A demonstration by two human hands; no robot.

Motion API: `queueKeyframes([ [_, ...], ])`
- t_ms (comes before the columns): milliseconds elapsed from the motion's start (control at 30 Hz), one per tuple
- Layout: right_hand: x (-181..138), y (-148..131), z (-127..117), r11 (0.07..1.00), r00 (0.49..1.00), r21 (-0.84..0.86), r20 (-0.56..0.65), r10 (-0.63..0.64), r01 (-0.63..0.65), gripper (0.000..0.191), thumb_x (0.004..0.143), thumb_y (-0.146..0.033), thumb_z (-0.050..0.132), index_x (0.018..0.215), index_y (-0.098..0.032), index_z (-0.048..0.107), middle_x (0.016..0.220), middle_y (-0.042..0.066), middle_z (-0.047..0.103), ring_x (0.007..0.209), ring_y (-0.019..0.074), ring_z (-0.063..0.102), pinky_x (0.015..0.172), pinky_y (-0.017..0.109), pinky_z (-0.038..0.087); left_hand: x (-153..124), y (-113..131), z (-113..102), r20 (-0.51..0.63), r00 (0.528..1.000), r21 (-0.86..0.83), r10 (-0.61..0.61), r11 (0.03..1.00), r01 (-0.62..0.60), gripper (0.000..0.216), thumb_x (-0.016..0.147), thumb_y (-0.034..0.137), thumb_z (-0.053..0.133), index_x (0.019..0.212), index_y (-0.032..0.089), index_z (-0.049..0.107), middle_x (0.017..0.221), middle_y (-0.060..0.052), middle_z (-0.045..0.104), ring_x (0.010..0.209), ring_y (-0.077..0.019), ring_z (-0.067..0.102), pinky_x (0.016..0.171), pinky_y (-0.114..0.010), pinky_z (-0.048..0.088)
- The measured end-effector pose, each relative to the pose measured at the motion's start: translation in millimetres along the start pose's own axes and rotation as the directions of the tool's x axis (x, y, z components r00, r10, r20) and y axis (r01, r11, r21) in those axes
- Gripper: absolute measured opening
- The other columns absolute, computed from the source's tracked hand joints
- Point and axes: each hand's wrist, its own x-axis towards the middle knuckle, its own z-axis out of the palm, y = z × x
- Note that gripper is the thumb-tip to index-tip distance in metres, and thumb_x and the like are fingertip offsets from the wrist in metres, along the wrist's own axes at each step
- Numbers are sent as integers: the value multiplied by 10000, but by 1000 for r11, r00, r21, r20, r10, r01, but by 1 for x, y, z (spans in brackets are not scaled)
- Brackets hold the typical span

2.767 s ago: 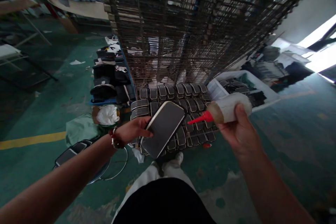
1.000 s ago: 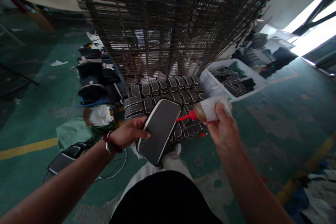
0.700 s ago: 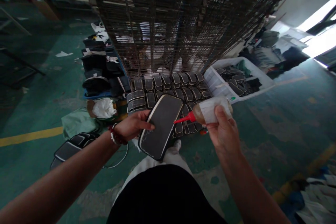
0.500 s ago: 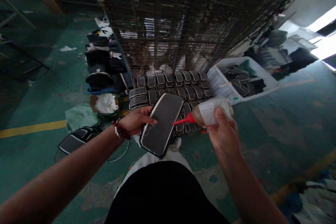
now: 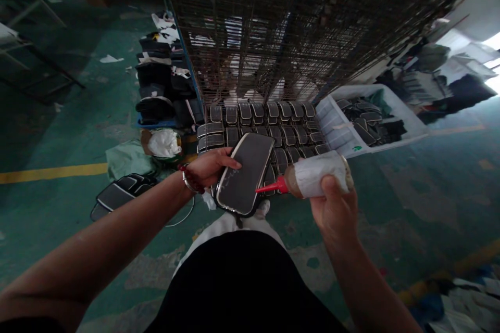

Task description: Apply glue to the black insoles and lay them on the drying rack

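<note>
My left hand (image 5: 216,165) grips a dark rounded panel (image 5: 247,174) by its left edge, thumb on the top face and fingers underneath. The panel has a pale line along its border and whitish marks on its left part. In my right hand (image 5: 336,203) lies a squeeze bottle (image 5: 318,174) wrapped in white, held sideways. Its red nozzle (image 5: 272,186) points left, with the tip at the panel's right edge; whether it touches I cannot tell. Behind the panel, rows of similar smaller dark pieces (image 5: 289,135) rest on a wire rack shelf.
A tall stack of wire racks (image 5: 250,26) rises ahead. Right of it stands a white bin (image 5: 339,135) of dark pieces. To the left are a pile of black items (image 5: 156,78), an open bag with white lining (image 5: 164,143) and a black padded piece (image 5: 121,192) on the green floor.
The nozzle tip has shifted down along the panel's right edge toward me. The panel sits slightly further up in view, and the whole view has shifted a little.
</note>
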Motion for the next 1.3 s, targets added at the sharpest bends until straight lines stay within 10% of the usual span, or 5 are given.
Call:
queueKeyframes([
  [700, -18, 25, -2, 999, 998, 39, -67, -2, 4, 316, 842, -394, 817, 1115, -266, 724, 1036, 63, 776, 1040, 256, 752, 931, 431, 632, 9, 3, -7, -206, 978, -221, 38, 972, -84, 323, 706, 6, 715, 1019, 85, 730, 798, -110, 794, 697, -262, 775, 747, -416, 658],
  [967, -10, 50, 18, 834, 877, 321, -20, 480, -449, 311, 884, -554, 791, 1002, -274, 725, 973, 15, 798, 878, 192, 774, 677, 287, 668, 14, -6, -4, -413, 906, -199, 89, 962, -185, 243, 734, -31, 652, 920, 124, 679, 712, -57, 760, 576, -200, 729, 599, -307, 627],
  [1300, 74, 59, 37, 989, 980, 136, -178, 86, -62, 445, 720, -439, 928, 997, -200, 674, 851, -2, 730, 692, 168, 694, 483, 235, 542, 13, -28, 12, -158, 984, -95, 84, 990, -100, 413, 594, -16, 683, 978, 129, 731, 839, -83, 802, 729, -224, 753, 707, -327, 617],
])
